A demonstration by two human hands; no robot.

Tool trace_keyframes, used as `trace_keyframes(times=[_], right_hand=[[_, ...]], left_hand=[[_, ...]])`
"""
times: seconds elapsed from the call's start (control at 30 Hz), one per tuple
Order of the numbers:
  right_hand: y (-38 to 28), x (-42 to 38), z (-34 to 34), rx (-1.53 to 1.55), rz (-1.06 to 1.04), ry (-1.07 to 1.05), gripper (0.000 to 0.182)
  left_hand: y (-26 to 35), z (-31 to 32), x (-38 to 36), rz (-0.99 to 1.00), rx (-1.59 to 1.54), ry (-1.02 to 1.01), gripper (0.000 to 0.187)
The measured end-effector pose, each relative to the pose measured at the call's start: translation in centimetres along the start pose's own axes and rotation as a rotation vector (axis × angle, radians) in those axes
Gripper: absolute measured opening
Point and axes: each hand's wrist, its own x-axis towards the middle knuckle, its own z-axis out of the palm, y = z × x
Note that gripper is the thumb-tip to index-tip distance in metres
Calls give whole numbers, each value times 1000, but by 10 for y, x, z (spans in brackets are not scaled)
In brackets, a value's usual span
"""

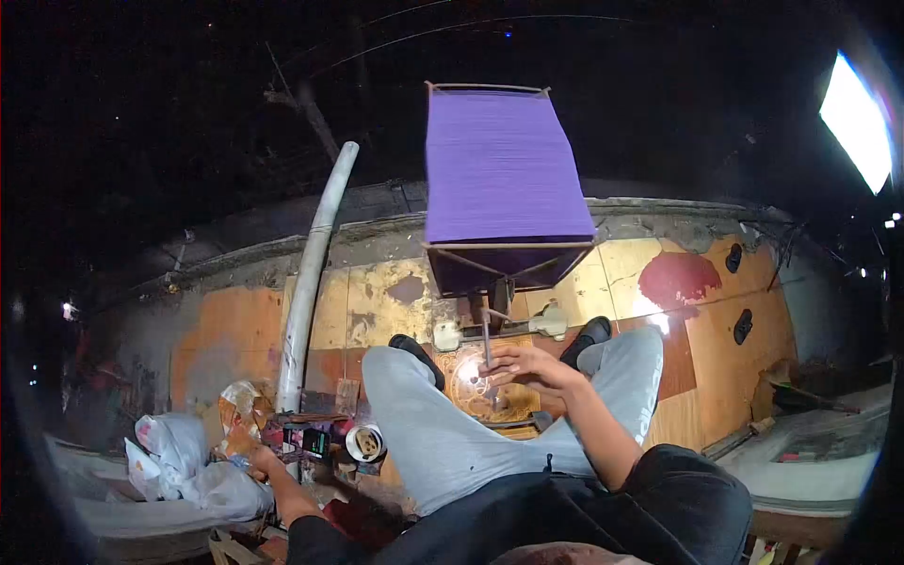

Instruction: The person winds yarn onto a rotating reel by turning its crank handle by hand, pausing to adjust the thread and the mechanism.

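Observation:
A large four-sided reel (508, 169) wound with purple thread stands in front of me, with thin bars at its corners. From its near end a thin crank rod (486, 337) points down toward me. My right hand (535, 368) is beside the lower end of this rod, its fingers stretched out and spread, fingertips right at the rod. Far to the left my left hand (252, 458) reaches down at a crumpled orange-and-white plastic packet (242, 412). Its fingers are small and blurred against the packet, so I cannot tell whether they grip it.
White plastic bags (179, 466) lie left of my left hand. A round tin (364, 441) and a lit phone-like screen (306, 441) sit by my leg. A long pale pole (315, 273) leans left of the reel. Dark sandals (743, 326) lie on the right floor.

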Motion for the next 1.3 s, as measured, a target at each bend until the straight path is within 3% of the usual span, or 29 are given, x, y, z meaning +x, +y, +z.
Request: trace_keyframes(times=[0.13,0.2,0.27,0.33,0.4,0.47,0.5,0.53,0.57,0.6,0.63,0.67,0.77,0.83,0.87,1.0,1.13,1.2,1.27,1.3], right_hand=[[-56,-52,-16,-424,-19,378,22],[-55,-66,-64,-605,24,584,20],[-49,-64,-92,-622,-17,643,21],[-24,-54,-134,-923,161,963,26],[17,-28,-169,-1195,157,1060,33],[54,6,-156,-910,143,1097,32],[88,32,-185,-1279,270,1008,35],[76,42,-131,-1619,395,979,38],[187,97,-228,-770,307,863,53],[124,73,-79,-823,127,1056,44],[163,95,-112,-588,343,732,65],[90,70,0,-439,416,780,80],[107,79,12,-307,355,654,74],[113,78,16,192,145,238,78],[104,71,19,259,127,152,68],[27,17,29,211,37,84,37],[-27,-27,-8,-35,-116,295,13],[-41,-38,-32,-368,-168,651,12],[-40,-38,-62,-500,-260,922,19],[-38,-38,-76,-751,-120,1057,31]], left_hand=[[14,-15,-19,52,-90,16,26],[25,-23,-25,63,-114,24,26],[36,-29,-29,-32,-74,58,29],[33,-24,-26,-78,-59,71,31],[-1,-4,-9,40,-224,46,33],[-1,11,-3,115,-311,13,35],[-14,12,1,132,-317,-9,35],[-21,18,5,156,-325,-39,35],[-30,20,6,183,-335,-77,35],[-30,26,9,213,-347,-119,35],[-26,23,7,241,-360,-157,36],[-12,17,8,265,-371,-190,36],[-15,16,11,308,-371,-235,36],[-18,14,11,312,-352,-222,37],[-7,17,22,311,-339,-209,37],[-16,18,6,305,-298,-163,38],[-19,26,17,295,-261,-122,39],[-22,23,16,296,-247,-113,39],[-18,25,20,296,-238,-99,39],[-20,23,21,297,-232,-89,40]])
